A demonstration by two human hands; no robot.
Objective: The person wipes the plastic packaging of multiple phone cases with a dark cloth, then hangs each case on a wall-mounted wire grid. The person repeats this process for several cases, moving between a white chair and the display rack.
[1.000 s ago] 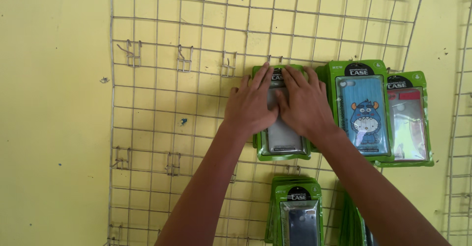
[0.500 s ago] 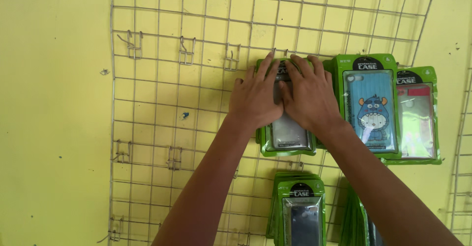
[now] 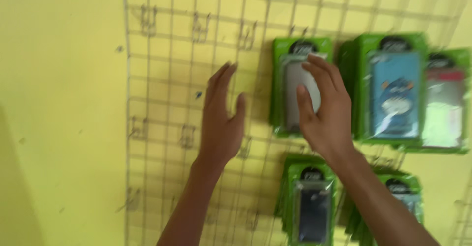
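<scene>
5 green packages (image 3: 301, 86) on grid

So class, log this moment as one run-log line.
left hand: open, off grid | right hand: fingers on hung phone case pack | wire grid

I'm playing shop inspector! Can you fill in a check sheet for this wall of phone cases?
Surface: wire grid rack on a yellow wall.
Job's things: green phone case pack hanging on the rack.
Clutter: blue case pack, red-topped pack, dark case packs below, bare hooks.
Hands: right hand open, over the green pack; left hand open, beside it.
Cables: nothing seen.
Surroundings: nothing seen.
</scene>
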